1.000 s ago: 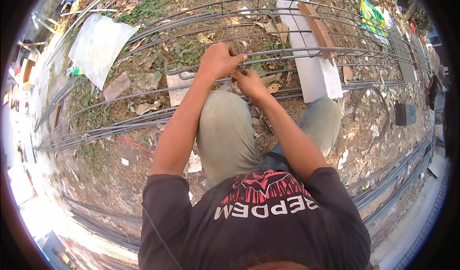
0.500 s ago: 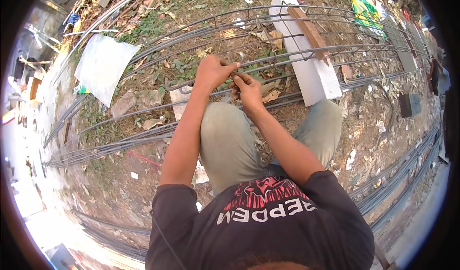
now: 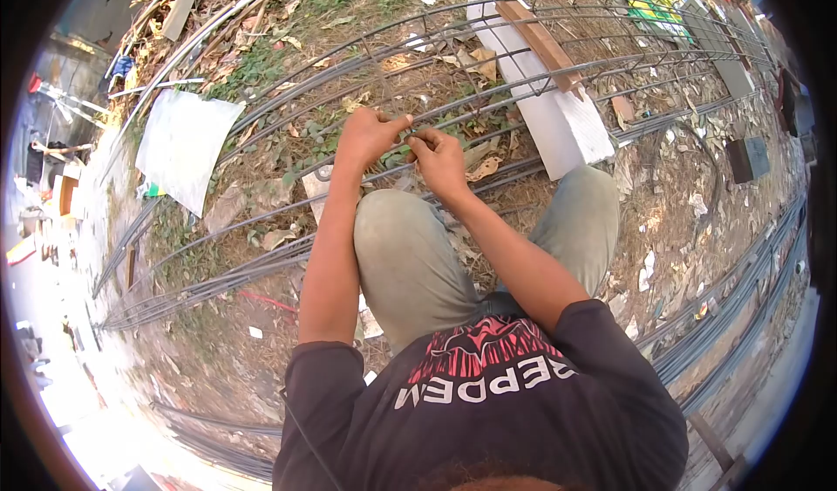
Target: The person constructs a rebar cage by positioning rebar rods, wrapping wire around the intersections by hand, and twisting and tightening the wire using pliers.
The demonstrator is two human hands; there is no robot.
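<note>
My left hand is closed, thumb and fingers pinched together at the near long bar of a steel rebar cage. Just to its right, my right hand is closed too, its fingertips pinched close to the left thumb beside the same bar. Whatever lies between the fingertips is too small to make out. Square steel stirrups ring the long bars towards the right. The cage rests across a white block, with a brown wooden strip lying on it among the bars.
A white sheet lies over bars at left. Loose rebar runs close in front of my knees, and another bundle lies at right. A dark block sits on the littered ground. A green and yellow bag lies at far right.
The view has shifted slightly. My hands stay at the same bar, and the right fingertips have moved a little apart from the left ones.
</note>
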